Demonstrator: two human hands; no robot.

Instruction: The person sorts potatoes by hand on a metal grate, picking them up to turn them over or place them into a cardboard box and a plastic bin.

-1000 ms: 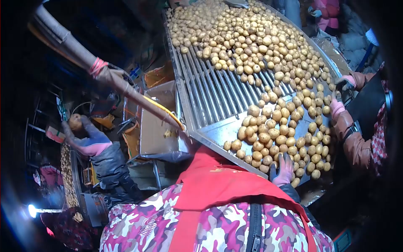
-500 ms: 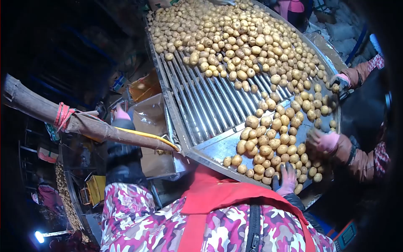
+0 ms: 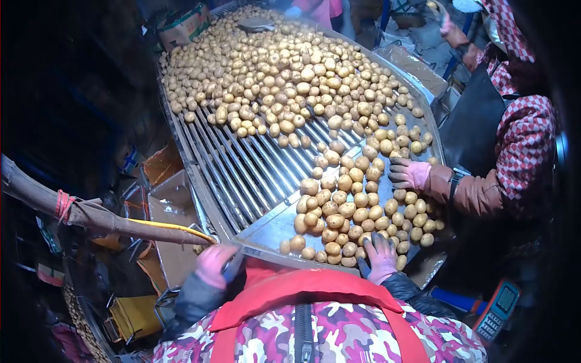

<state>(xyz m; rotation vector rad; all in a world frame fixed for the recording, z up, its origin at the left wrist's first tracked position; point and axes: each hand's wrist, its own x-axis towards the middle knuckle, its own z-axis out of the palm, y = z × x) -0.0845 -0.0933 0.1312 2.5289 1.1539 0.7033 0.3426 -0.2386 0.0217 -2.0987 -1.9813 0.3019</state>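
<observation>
I stand at the near end of a metal sorting table [image 3: 272, 228] loaded with potatoes [image 3: 339, 209]. My right hand [image 3: 381, 257], in a pink and dark glove, lies flat with fingers spread on the nearest potatoes by the front edge. Also gloved in pink, my left hand [image 3: 213, 266] sits at the table's near left corner with curled fingers; whether it grips the edge is not visible. Behind the near heap runs a grid of steel rollers [image 3: 242, 172], and beyond it a big mass of potatoes [image 3: 278, 72] covers the far end.
A co-worker in a checked sleeve and dark apron stands at the right, one gloved hand [image 3: 408, 174] on the potatoes. A cloth-wrapped pole [image 3: 91, 215] crosses the left side above a cardboard box [image 3: 172, 209] and yellow crate [image 3: 136, 314]. A handheld device [image 3: 499, 307] lies lower right.
My left hand has come back from the dark left side to the table's near corner. My right hand stays on the near potatoes. The co-worker's hand shifted along the right edge.
</observation>
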